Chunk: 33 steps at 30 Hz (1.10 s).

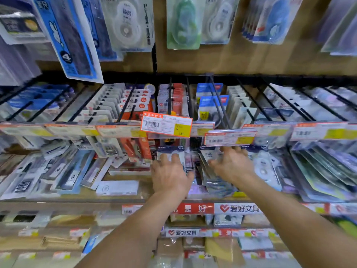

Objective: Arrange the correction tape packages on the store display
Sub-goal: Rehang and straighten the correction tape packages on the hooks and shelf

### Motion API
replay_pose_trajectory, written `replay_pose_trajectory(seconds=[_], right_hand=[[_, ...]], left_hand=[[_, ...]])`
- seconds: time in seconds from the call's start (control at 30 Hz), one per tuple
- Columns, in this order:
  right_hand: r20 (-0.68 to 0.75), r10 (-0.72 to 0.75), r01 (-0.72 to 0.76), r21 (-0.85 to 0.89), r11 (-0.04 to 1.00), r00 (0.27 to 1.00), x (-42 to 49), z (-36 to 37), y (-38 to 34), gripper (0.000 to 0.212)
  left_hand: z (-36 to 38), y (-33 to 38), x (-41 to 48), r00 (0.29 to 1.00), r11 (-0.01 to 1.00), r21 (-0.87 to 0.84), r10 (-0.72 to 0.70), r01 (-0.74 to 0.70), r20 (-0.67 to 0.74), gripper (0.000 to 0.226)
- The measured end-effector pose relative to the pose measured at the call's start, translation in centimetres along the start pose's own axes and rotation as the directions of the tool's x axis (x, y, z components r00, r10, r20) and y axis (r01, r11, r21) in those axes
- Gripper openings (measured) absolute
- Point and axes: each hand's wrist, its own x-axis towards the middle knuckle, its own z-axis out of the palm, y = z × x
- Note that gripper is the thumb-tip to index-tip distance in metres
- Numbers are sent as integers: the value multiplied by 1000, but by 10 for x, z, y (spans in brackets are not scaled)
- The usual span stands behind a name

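Two bare hands, each grip spread: left hand (170,176) flat on a white-and-blue carded correction tape package (170,150), right hand (231,167) touching glossy clear-plastic blister packs (205,154), all below the orange-bordered paper price tag (167,125).

Bright, even shop light falls from above on the display, and the shadows are soft: dark bands sit under the price rail (67,130) and behind the hooks (169,97). Clear plastic on the hung packs (126,24) at top throws pale glare. The tilted orange price tag (166,125) at centre is sharpest, its barcode readable. The right hand (231,165) is smeared at the fingers; the left hand (170,176) is a little crisper. Goods toward both side edges streak and blur. The wide lens bows the shelves and stretches the forearms at the bottom, where the lower shelves go soft.
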Motion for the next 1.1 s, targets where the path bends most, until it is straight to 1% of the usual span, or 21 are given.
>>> replay_pose_trajectory(seconds=[0.13,0.2,0.3,0.43,0.57,0.63,0.7,0.8,0.93,1.0,1.1], right_hand=[[45,82,-81,-12,997,996,10,6,2,72],[53,84,-84,-4,996,995,12,7,1,71],[43,82,-83,36,996,996,10,9,-1,66],[38,108,-110,80,991,993,5,11,-3,68],[-13,95,-94,57,994,995,-5,7,-6,79],[-43,81,-79,55,995,996,-13,7,-6,85],[-68,87,-82,81,993,994,-21,9,-3,96],[5,133,-132,131,983,991,-34,10,-2,116],[23,162,-163,193,968,987,-57,10,0,119],[25,184,-185,195,963,983,-70,14,1,120],[0,222,-214,274,938,975,-89,21,3,111]], left_hand=[[14,1,9,995,993,-74,-90,92,31,89],[15,1,9,994,990,-92,-103,106,31,90],[12,-2,7,995,989,-110,-94,97,28,85],[6,-8,2,995,988,-128,-94,90,-28,82],[2,-11,-10,994,988,-147,-61,47,-92,91],[0,-13,-16,995,987,-159,-43,29,-86,92],[-2,-14,-24,997,986,-168,-18,4,-80,93],[-5,-16,-35,993,982,-178,37,-56,-109,92],[-7,-19,-49,985,974,-194,93,-121,-147,92],[-7,-19,-56,983,972,-192,110,-138,-150,92],[-8,-21,-69,983,967,-211,111,-140,-145,91]])
